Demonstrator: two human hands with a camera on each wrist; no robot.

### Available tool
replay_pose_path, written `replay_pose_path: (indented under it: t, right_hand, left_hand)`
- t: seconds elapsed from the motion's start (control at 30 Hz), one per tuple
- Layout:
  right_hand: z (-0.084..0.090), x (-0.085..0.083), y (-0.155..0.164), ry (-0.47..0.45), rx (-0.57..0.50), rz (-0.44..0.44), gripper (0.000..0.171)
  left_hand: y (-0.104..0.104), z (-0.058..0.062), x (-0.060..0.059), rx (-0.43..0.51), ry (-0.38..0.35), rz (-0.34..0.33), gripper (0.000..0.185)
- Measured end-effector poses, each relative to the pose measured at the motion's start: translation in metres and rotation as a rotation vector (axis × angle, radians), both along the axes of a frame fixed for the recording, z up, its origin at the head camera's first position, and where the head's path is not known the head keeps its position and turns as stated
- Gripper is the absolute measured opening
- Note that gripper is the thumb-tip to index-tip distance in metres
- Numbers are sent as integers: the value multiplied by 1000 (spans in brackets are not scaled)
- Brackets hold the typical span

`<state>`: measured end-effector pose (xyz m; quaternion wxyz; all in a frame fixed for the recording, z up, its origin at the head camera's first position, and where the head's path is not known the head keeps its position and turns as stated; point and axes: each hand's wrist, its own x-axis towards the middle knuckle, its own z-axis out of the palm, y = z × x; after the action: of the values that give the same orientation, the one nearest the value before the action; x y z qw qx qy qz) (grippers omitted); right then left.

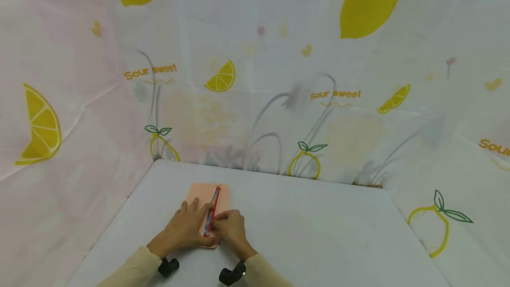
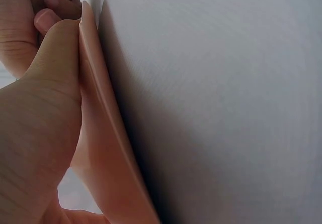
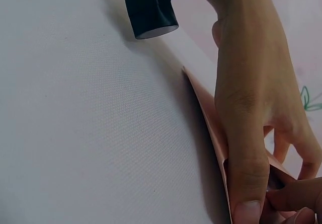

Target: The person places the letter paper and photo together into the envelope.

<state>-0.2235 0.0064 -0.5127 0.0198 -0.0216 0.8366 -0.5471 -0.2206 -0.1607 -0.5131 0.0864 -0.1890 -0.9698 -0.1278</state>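
A peach sheet of paper [image 1: 221,195] lies flat on the white table [image 1: 318,234], with a narrow red patterned strip [image 1: 213,209] turned up along its middle. My left hand [image 1: 187,227] rests on the sheet's left half with straight fingers, its thumb [image 2: 53,78] against the paper's edge [image 2: 105,153]. My right hand [image 1: 229,229] has curled fingers and pinches the near end of the strip. In the right wrist view the left thumb [image 3: 246,183] presses down on the paper [image 3: 206,108] beside my right fingertips [image 3: 297,196].
White cloth printed with lemons [image 1: 370,3] walls in the table at the back and on both sides. Black camera mounts [image 1: 232,273] sit on both wrists. The table's bare surface stretches to the right of the paper.
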Motion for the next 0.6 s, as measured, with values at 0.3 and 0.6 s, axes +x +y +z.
replay_pose_path:
  t: [0.3, 0.6]
  right_hand:
    - [2, 0, 0, 9, 18, 9, 9]
    - [4, 2, 1, 45, -5, 37, 7]
  left_hand:
    - [-2, -2, -2, -7, -11, 3, 98]
    - [-2, -1, -1, -20, -17, 6, 96]
